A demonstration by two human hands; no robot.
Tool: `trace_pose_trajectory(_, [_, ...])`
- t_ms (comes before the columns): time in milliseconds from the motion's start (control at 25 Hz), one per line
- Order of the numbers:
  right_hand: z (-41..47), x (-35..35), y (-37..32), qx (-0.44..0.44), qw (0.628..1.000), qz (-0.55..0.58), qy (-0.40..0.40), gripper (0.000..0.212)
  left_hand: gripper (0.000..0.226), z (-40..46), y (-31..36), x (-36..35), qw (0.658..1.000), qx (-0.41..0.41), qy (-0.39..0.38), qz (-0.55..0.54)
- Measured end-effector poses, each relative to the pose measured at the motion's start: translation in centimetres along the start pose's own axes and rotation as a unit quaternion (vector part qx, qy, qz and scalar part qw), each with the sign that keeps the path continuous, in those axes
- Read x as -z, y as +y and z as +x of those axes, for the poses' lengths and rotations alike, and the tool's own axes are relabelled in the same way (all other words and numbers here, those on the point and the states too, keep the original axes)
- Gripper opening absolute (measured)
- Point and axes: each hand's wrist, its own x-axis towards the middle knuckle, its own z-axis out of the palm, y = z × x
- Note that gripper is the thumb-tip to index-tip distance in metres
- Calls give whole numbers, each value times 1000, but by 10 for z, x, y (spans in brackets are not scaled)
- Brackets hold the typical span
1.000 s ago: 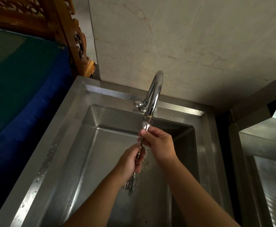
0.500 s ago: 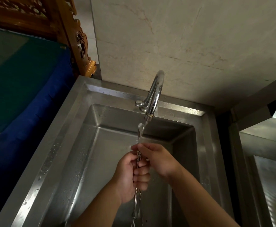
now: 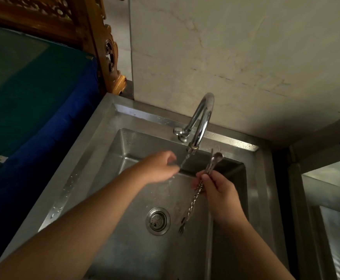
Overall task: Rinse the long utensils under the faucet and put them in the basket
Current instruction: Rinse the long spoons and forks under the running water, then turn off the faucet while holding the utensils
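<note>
Right hand, centre-right: fingers curled around bundle of long twisted-steel utensils. Left hand, blurred, fingers loosely relaxed under curved chrome faucet stream.

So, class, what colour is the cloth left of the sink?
Blue cloth, clearest in the head view.

left hand off the utensils, right hand moved them right of stream

Silver long utensils with twisted handles, a grey steel sink, a shiny chrome faucet, a blue cloth, an orange-brown carved wooden frame, a beige veined marble wall.
</note>
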Motion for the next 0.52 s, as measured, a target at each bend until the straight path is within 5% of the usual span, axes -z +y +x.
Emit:
trace_pose_trajectory(160, [2,10,-1,13,999,-14,32,27,78,48,15,17,979,-74,120,147])
trace_pose_trajectory(320, [-2,14,-3,19,999,-9,36,28,96,71,11,11,954,-55,99,276])
trace_pose_trajectory(520, [-10,14,-9,14,999,6,45,32,109,67,-11,-12,945,-40,115,302])
